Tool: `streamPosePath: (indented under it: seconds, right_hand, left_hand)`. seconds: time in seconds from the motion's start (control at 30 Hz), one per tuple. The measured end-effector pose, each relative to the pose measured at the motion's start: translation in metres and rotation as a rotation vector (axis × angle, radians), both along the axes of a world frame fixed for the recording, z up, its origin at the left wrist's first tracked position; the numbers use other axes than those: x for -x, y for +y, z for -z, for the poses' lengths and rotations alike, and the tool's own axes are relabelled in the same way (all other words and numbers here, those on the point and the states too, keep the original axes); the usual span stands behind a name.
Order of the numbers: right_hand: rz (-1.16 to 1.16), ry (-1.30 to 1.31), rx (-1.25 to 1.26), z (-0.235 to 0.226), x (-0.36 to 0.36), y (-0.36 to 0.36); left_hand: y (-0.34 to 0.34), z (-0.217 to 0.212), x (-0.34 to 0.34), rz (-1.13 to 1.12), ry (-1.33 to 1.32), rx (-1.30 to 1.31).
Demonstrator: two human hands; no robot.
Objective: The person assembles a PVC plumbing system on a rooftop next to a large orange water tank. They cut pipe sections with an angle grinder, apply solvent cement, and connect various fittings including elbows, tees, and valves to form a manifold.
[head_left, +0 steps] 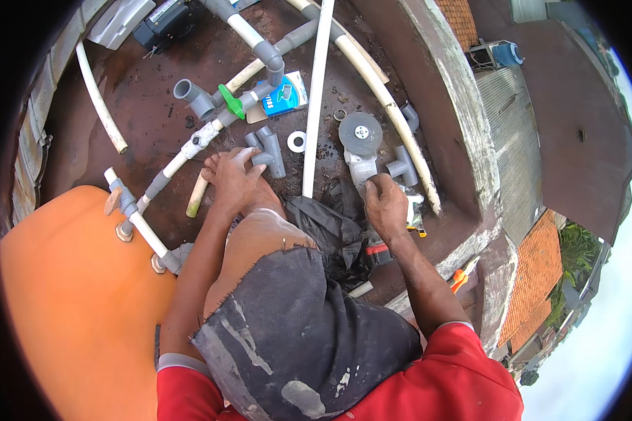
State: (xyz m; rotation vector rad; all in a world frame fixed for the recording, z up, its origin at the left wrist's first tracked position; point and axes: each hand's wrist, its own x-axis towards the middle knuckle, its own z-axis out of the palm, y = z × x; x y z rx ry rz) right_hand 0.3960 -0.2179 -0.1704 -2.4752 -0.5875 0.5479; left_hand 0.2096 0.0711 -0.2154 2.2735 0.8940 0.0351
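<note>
My left hand (233, 177) is beside my bent leg, its fingers apart. Its thumb and forefinger reach the edge of a grey pipe tee (272, 151) lying on the floor; I see no grip around it. My right hand (387, 205) hovers over or rests by an angle grinder, whose round disc (360, 133) and pale metal head (362, 167) show past my fingertips. Those fingers are curled in with the thumb against them. Whatever they hold, if anything, is hidden. Black plastic sheeting (326, 228) lies between my hands.
An assembled pipe run with a green-handled valve (232, 102) crosses the floor. A long white pipe (318, 98) extends away from me. An orange tank (84, 302) stands left. Nearby are a blue box (285, 97), a white ring (296, 142), another grey tee (402, 166) and orange-handled pliers (461, 278) on the ledge.
</note>
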Motion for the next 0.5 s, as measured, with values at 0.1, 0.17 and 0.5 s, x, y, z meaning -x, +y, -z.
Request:
streamPosePath:
  seconds: [0.1,0.17,0.5]
  right_hand:
    - [0.049,-0.135,0.294,0.016,-0.045,-0.086]
    - [-0.005,0.057,0.476,0.001,-0.053,-0.101]
    - [0.086,-0.227,0.094,-0.018,-0.023,-0.107]
  left_hand:
    - [-0.002,0.012,-0.011,0.006,-0.052,0.059]
    - [-0.004,0.014,-0.012,0.022,-0.044,0.025]
    - [-0.013,0.0,-0.015,0.086,0.08,-0.01]
